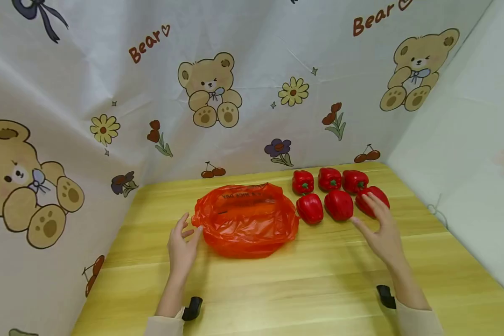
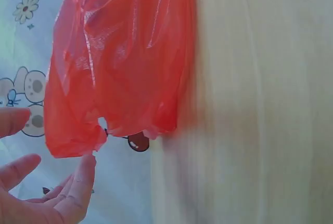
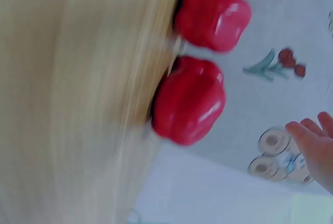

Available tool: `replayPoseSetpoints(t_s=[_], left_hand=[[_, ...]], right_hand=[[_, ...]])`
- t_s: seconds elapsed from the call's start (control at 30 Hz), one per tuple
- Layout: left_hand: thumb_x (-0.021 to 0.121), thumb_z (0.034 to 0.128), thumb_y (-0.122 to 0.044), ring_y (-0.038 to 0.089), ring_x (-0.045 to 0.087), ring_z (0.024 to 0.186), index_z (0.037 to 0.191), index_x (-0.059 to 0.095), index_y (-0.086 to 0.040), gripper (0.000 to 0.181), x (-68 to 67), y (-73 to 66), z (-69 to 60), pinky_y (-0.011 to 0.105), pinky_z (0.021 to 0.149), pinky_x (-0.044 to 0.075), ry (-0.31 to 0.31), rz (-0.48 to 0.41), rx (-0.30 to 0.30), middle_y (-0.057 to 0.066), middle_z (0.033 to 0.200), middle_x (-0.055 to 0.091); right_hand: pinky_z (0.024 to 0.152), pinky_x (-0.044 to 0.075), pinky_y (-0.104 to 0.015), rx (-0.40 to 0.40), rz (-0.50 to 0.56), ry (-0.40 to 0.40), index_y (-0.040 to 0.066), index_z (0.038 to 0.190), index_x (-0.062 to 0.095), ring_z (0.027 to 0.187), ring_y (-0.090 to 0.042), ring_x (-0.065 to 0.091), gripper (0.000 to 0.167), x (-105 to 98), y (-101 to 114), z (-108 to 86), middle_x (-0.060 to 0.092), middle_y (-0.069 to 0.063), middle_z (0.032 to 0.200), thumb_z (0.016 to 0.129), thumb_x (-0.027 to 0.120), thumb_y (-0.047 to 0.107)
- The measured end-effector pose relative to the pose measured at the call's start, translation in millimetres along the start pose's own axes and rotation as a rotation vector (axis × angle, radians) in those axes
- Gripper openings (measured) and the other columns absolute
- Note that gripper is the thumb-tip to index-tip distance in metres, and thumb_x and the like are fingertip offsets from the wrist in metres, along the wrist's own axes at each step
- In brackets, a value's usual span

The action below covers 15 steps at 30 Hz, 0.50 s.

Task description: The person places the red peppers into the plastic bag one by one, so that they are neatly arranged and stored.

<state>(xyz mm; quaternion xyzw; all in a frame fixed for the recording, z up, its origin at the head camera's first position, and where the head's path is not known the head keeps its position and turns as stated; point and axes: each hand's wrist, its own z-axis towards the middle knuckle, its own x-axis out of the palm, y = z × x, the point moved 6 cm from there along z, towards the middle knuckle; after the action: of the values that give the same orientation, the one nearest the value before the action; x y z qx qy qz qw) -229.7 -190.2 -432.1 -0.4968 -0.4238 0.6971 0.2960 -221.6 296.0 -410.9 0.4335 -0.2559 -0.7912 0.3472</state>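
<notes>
An orange-red plastic bag (image 1: pixel 248 247) lies on the table with its wide mouth spread and printed lettering at its back edge. My left hand (image 1: pixel 182 247) is beside the bag's left end, fingers apart and loosely bent. In the left wrist view a fingertip comes close to the bag's edge (image 2: pixel 73 148); I cannot tell if they touch. Several red bell peppers (image 1: pixel 339 205) stand in two rows to the right of the bag. Over the front-right bell pepper (image 1: pixel 362 204) my right hand (image 1: pixel 384 235) is raised with thumb and fingers apart, holding nothing and partly covering the pepper.
The yellow wood-grain table (image 1: pixel 277 289) reaches back to a white cloth (image 1: pixel 256 70) printed with bears and flowers. A pale wall panel (image 1: pixel 466 140) bounds the right side, where a thin white string (image 1: pixel 438 212) hangs. Each wrist wears a black mount (image 1: pixel 193 308).
</notes>
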Motion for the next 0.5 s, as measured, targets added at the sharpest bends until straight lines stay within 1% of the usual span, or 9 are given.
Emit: replayPoseSetpoints(t_s=[0.07, 0.13, 0.2, 0.23, 0.3, 0.37, 0.43, 0.5], left_hand=[[0.065, 0.0944, -0.022, 0.036, 0.059, 0.110, 0.146, 0.046, -0.014, 0.056, 1.3, 4.9, 4.5, 0.039, 0.080, 0.056, 0.007, -0.030, -0.047, 0.021, 0.134, 0.050], [0.065, 0.0944, -0.022, 0.036, 0.060, 0.108, 0.145, 0.048, -0.014, 0.054, 3.6, 9.1, 7.3, 0.030, 0.075, 0.054, 0.020, -0.056, -0.082, 0.021, 0.133, 0.052], [0.065, 0.0944, -0.021, 0.033, 0.060, 0.104, 0.144, 0.050, -0.013, 0.052, 6.1, 13.5, 9.0, 0.021, 0.072, 0.051, 0.028, -0.090, -0.113, 0.020, 0.131, 0.054], [0.066, 0.0943, -0.020, 0.029, 0.060, 0.101, 0.142, 0.051, -0.012, 0.051, 7.5, 15.1, 9.7, 0.018, 0.070, 0.049, 0.028, -0.110, -0.127, 0.020, 0.130, 0.055], [0.066, 0.0934, -0.016, 0.021, 0.061, 0.094, 0.140, 0.054, -0.010, 0.048, 10.1, 17.7, 11.5, 0.014, 0.068, 0.048, 0.022, -0.163, -0.145, 0.020, 0.128, 0.057], [0.067, 0.0920, -0.011, 0.013, 0.061, 0.086, 0.136, 0.057, -0.008, 0.046, 12.6, 19.8, 12.8, 0.013, 0.068, 0.050, 0.010, -0.223, -0.160, 0.020, 0.125, 0.058], [0.068, 0.0903, -0.005, 0.006, 0.061, 0.079, 0.133, 0.060, -0.005, 0.044, 14.2, 21.0, 13.6, 0.014, 0.070, 0.053, -0.007, -0.285, -0.171, 0.020, 0.121, 0.059], [0.068, 0.0889, 0.000, 0.003, 0.061, 0.075, 0.132, 0.060, -0.002, 0.043, 15.1, 21.5, 13.9, 0.016, 0.072, 0.055, -0.023, -0.342, -0.181, 0.018, 0.116, 0.060]], right_hand=[[0.120, 0.024, -0.044, 0.091, 0.060, -0.042, 0.015, 0.149, 0.042, 0.147, -0.023, 0.025, 0.061, -15, -17, 9.9, 0.030, -0.011, 0.158, 0.093, 0.067, 0.016], [0.122, 0.022, -0.037, 0.191, 0.101, -0.074, 0.018, 0.151, 0.039, 0.148, -0.016, 0.023, 0.060, -29, -37, 18.1, 0.028, -0.006, 0.160, 0.096, 0.063, 0.020], [0.122, 0.020, -0.040, 0.269, 0.147, -0.097, 0.020, 0.152, 0.037, 0.148, -0.016, 0.021, 0.060, -40, -56, 25.3, 0.026, -0.004, 0.160, 0.097, 0.060, 0.023], [0.122, 0.019, -0.043, 0.298, 0.157, -0.102, 0.021, 0.153, 0.035, 0.149, -0.018, 0.020, 0.060, -45, -65, 28.9, 0.025, -0.003, 0.160, 0.098, 0.059, 0.024], [0.122, 0.020, -0.044, 0.365, 0.156, -0.103, 0.023, 0.153, 0.033, 0.150, -0.022, 0.019, 0.061, -52, -83, 35.0, 0.025, -0.001, 0.161, 0.098, 0.058, 0.028], [0.121, 0.020, -0.047, 0.420, 0.154, -0.076, 0.025, 0.154, 0.030, 0.151, -0.028, 0.016, 0.062, -54, -98, 39.7, 0.022, -0.001, 0.162, 0.099, 0.056, 0.034], [0.119, 0.022, -0.050, 0.466, 0.145, -0.044, 0.025, 0.155, 0.027, 0.150, -0.033, 0.015, 0.064, -53, -111, 43.4, 0.018, -0.006, 0.163, 0.099, 0.054, 0.039], [0.118, 0.023, -0.055, 0.498, 0.148, -0.012, 0.024, 0.156, 0.025, 0.149, -0.038, 0.016, 0.066, -49, -121, 45.9, 0.015, -0.011, 0.164, 0.099, 0.052, 0.042]])
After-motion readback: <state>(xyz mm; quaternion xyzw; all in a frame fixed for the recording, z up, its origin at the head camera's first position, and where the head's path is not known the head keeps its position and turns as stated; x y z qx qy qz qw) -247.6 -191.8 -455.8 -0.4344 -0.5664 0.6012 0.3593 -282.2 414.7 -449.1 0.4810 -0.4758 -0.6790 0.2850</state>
